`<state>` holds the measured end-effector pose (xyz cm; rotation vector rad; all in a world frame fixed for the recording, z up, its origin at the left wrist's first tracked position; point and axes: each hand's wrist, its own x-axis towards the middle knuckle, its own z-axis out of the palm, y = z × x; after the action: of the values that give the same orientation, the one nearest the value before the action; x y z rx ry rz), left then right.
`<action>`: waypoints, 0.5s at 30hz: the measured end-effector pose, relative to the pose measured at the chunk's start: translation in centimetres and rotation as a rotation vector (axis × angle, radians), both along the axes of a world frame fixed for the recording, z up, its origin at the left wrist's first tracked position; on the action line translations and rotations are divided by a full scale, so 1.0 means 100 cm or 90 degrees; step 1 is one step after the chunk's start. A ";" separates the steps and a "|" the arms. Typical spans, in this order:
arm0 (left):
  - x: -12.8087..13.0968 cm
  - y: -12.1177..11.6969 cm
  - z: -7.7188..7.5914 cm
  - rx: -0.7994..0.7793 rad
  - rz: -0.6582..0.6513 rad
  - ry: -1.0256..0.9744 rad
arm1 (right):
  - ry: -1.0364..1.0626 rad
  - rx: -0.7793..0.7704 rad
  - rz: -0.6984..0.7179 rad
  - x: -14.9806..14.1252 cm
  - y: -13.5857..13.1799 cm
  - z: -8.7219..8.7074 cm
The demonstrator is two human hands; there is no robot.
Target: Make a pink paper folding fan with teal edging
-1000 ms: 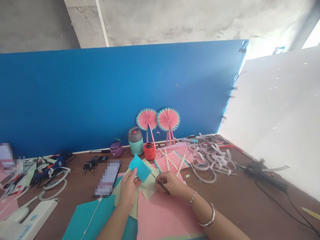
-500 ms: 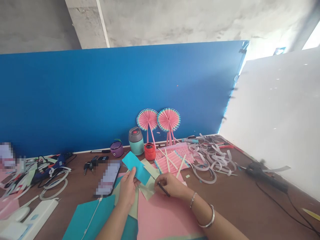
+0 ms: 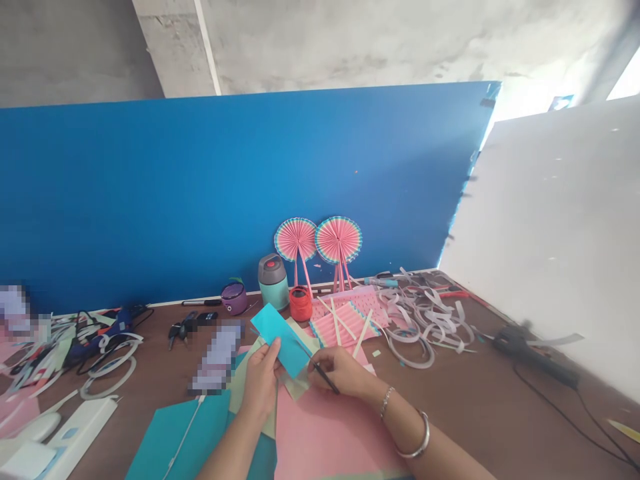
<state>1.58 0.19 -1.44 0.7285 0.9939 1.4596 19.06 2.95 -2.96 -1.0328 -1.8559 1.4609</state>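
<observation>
My left hand pinches a rectangular piece of bright blue paper by its lower edge, thumb on top, and holds it tilted above the desk. My right hand is closed around a slim black tool. Its thin front end lies along the right edge of the blue paper; fingers hide part of it, so I cannot tell its exact kind. Below both hands lie pink paper sheets and pale green paper. Teal paper lies to the left, with a white cable across it.
Behind the hands stand a teal flask, a red spool, a purple pot and two pink fans. Pleated pink paper, curled white strips and a glue gun lie right; a phone and power strip left.
The blue paper and my left hand have moved slightly right, bringing the paper's edge along the black tool. My right hand has stayed almost in place.
</observation>
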 end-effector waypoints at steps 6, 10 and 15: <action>0.003 -0.001 0.000 0.004 -0.010 0.022 | 0.024 -0.035 0.005 -0.001 -0.001 -0.001; 0.004 -0.002 0.001 -0.005 -0.018 0.012 | 0.026 -0.014 0.009 -0.001 -0.002 0.000; 0.004 -0.003 0.003 -0.013 -0.028 -0.001 | 0.020 -0.010 0.007 -0.001 -0.001 0.000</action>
<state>2.02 -0.06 -1.15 0.7298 0.9839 1.4098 18.92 2.88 -2.97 -1.0035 -1.8339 1.4920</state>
